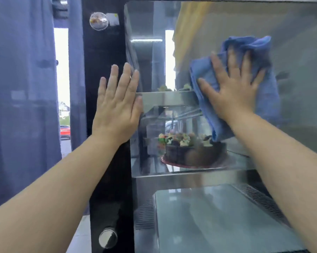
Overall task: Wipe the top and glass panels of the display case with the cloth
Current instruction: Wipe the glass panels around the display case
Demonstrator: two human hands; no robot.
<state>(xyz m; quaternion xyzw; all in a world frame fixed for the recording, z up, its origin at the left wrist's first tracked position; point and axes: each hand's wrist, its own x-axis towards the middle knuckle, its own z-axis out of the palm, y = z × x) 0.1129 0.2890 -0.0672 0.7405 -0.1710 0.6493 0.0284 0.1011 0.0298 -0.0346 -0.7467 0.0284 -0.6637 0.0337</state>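
The display case fills the right of the view, with a black frame post (106,61) at its left edge and a large glass front panel (296,88). My right hand (232,92) lies flat with fingers spread, pressing a blue cloth (263,50) against the upper glass. The cloth hangs down past my wrist. My left hand (117,103) rests flat and empty on the black post, its fingertips reaching the edge of the glass. The top of the case is out of view.
Behind the glass a chocolate cake (194,152) with decorations sits on the middle shelf, under a metal shelf (165,99). Blue curtains (22,106) hang at the left beside a bright window gap. Round metal fittings (108,238) are mounted on the post.
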